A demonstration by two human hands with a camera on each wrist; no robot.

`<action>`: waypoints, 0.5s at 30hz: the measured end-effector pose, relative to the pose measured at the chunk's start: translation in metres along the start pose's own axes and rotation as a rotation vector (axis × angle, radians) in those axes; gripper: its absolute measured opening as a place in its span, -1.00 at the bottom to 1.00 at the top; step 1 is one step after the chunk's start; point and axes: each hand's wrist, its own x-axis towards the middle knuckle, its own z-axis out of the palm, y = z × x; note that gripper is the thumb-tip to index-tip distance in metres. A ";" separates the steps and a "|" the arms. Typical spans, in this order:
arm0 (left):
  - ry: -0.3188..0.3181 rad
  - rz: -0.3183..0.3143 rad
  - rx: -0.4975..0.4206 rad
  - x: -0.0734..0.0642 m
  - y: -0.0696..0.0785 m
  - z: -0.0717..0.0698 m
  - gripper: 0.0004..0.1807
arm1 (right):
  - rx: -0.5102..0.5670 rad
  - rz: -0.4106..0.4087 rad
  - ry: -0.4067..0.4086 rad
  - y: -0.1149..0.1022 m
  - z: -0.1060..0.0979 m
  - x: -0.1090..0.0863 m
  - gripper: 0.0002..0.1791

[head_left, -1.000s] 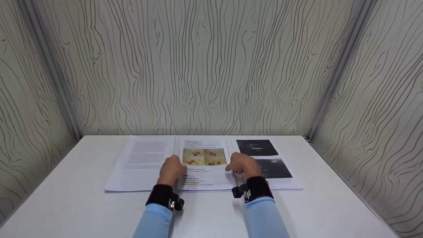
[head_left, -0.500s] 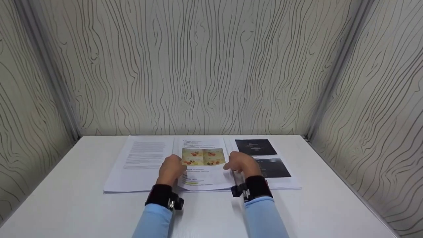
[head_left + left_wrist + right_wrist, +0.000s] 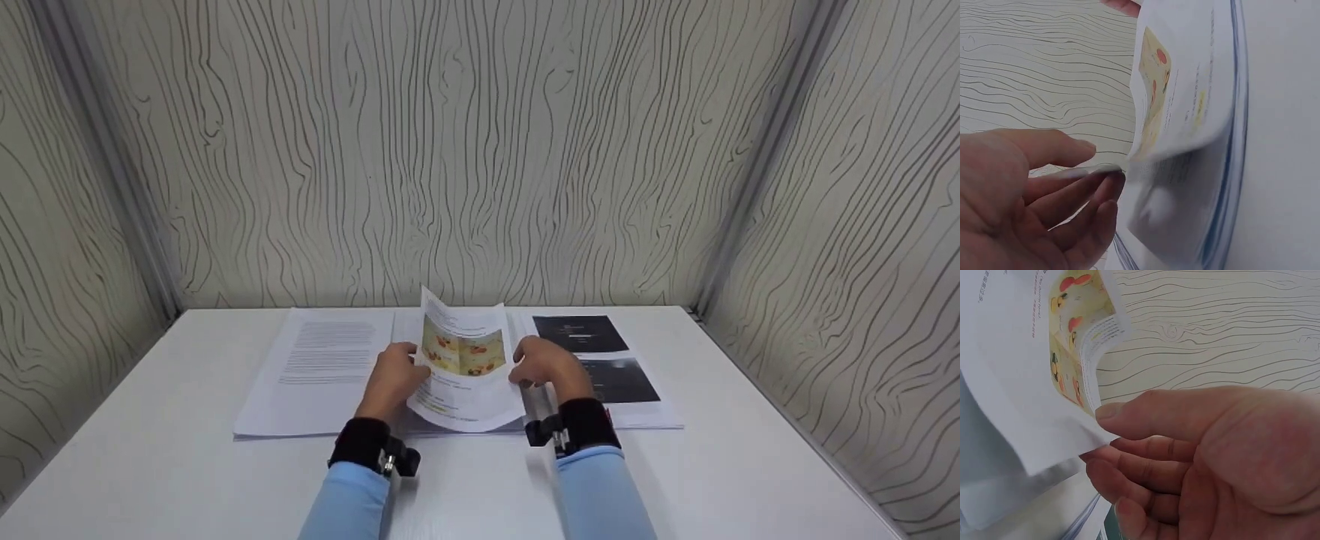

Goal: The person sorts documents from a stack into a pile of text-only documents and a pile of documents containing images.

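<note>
A printed sheet of paper (image 3: pixel 465 390) with a yellowish picture of red and orange shapes is bowed and raised off the middle stack, its far end curling up. My left hand (image 3: pixel 396 379) is at its left edge; in the left wrist view the edge runs between the thumb (image 3: pixel 1075 151) and the curled fingers (image 3: pixel 1084 202). On the opposite edge, my right hand (image 3: pixel 551 367) pinches the sheet, thumb (image 3: pixel 1129 417) on the printed face and fingers behind. Underneath, the rest of the middle stack is mostly hidden by the sheet.
Left of the sheet lies a stack of text pages (image 3: pixel 300 405). On the right, a page with two dark printed blocks (image 3: pixel 619 381) tops another stack. The white table (image 3: pixel 465 495) ends at a wood-patterned wall (image 3: pixel 465 150) behind the papers.
The sheet lay nearly flat on the middle stack before; now it is lifted and bowed, its far edge risen. Both hands stay at its sides, with the fingers slightly raised.
</note>
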 end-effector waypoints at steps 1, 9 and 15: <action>0.003 -0.006 0.003 0.000 0.000 0.000 -0.56 | 0.011 0.001 -0.005 0.000 0.000 0.000 -0.64; 0.040 -0.035 0.040 0.001 -0.004 0.003 -0.53 | 0.097 0.022 0.011 0.000 0.002 0.002 -0.64; 0.050 -0.059 0.010 -0.001 -0.004 0.002 -0.51 | 0.086 0.002 0.025 0.003 0.002 0.002 -0.73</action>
